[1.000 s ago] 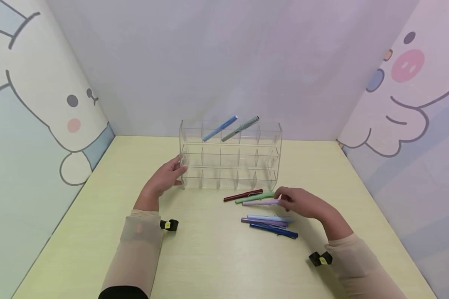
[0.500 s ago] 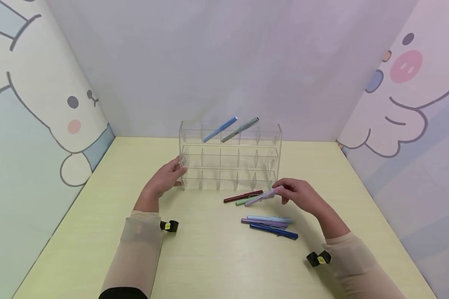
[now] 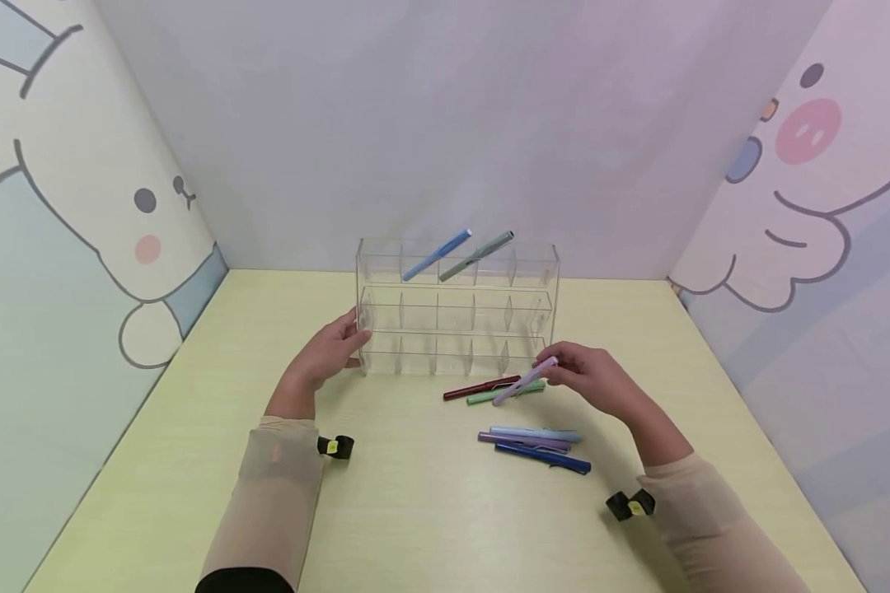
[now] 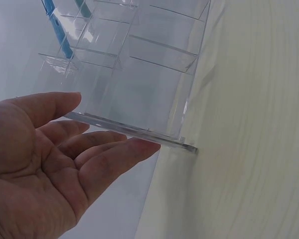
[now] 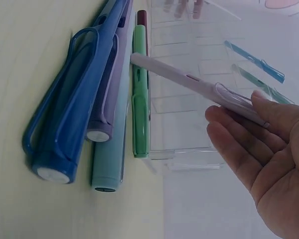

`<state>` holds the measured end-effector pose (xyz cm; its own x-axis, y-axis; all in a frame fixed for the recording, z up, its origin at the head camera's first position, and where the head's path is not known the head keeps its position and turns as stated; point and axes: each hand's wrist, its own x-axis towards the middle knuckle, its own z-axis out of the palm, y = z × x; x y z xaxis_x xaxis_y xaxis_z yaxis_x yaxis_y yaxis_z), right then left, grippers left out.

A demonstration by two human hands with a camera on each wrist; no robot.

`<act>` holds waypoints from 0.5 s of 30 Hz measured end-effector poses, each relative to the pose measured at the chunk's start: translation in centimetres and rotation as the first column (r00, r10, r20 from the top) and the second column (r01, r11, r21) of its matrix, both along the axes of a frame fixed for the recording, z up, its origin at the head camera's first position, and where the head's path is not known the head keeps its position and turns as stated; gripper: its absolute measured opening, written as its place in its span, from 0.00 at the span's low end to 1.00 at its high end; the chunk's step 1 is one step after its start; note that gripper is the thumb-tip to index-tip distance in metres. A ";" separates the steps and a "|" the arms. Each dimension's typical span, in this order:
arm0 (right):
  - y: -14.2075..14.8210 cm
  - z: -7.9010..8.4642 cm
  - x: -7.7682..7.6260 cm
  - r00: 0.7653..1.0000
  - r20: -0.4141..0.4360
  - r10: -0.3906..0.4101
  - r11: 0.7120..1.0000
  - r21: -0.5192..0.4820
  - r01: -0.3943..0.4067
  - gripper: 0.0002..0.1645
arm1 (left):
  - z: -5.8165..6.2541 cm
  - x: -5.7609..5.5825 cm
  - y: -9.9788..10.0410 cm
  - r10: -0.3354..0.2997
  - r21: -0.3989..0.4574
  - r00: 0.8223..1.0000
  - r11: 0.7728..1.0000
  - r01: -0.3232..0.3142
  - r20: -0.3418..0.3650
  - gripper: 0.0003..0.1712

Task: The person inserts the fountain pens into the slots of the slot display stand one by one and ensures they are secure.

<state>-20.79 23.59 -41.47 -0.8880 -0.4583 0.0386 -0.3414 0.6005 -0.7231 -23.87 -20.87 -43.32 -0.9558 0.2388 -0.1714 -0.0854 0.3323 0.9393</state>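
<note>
Fingers of the right hand (image 3: pixel 587 379) pinch the lilac pen (image 3: pixel 526 381) against the thumb, near its clip end; its low end slants across the green pen (image 5: pixel 140 104). Judgement: raise that low end clear before moving sideways — dragging could roll the green pen. Left hand (image 3: pixel 325 354) holds the clear rack (image 3: pixel 456 319) by one side, between thumb and fingers; light pressure should suffice. Left wrist view bares those fingers along the outer face — partly hidden in the head view. Farthest, blue pen (image 3: pixel 437 254) and grey-green pen (image 3: pixel 477 256) lean in the top row; only the head view shows both whole.
</note>
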 end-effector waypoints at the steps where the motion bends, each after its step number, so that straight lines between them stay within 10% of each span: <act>1: 0.0 0.1 -0.1 1.000 -0.004 -0.003 1.000 -0.015 0.003 0.13 | 0.0 0.0 0.0 0.000 -0.002 1.000 1.000 0.000 -0.003 0.39; 15: 0.0 4.1 -2.3 0.988 -0.144 -0.057 0.974 -0.225 0.024 0.19 | 0.0 0.1 0.0 0.005 -0.005 1.000 1.000 -0.005 0.006 0.39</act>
<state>-23.10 23.61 -37.33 -0.8822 -0.3870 0.2682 -0.4337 0.4460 -0.7830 -23.81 -20.85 -43.36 -0.9558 0.2336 -0.1783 -0.0926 0.3363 0.9372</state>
